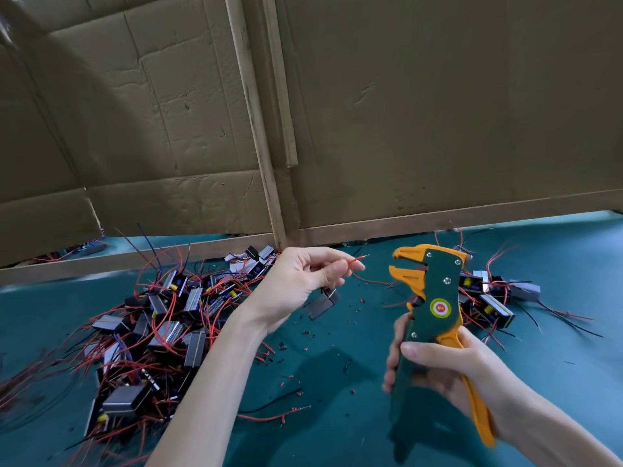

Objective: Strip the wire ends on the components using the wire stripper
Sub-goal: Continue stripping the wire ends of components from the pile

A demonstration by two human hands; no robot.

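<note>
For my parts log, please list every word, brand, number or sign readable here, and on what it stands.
Nothing can be read for certain.
Round sticker on the wire stripper: marks in its red centre, too blurred to read.
Components: no legible print.

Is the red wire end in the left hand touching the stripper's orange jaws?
Apart. In the head view, teal table shows between the tip of the red wire and the wire stripper.

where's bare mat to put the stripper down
Barest: the green mat right of the right hand, this side of the smaller component pile. Between the forearms lie only insulation scraps and a loose wire. Crowded: the big pile at left.
</note>
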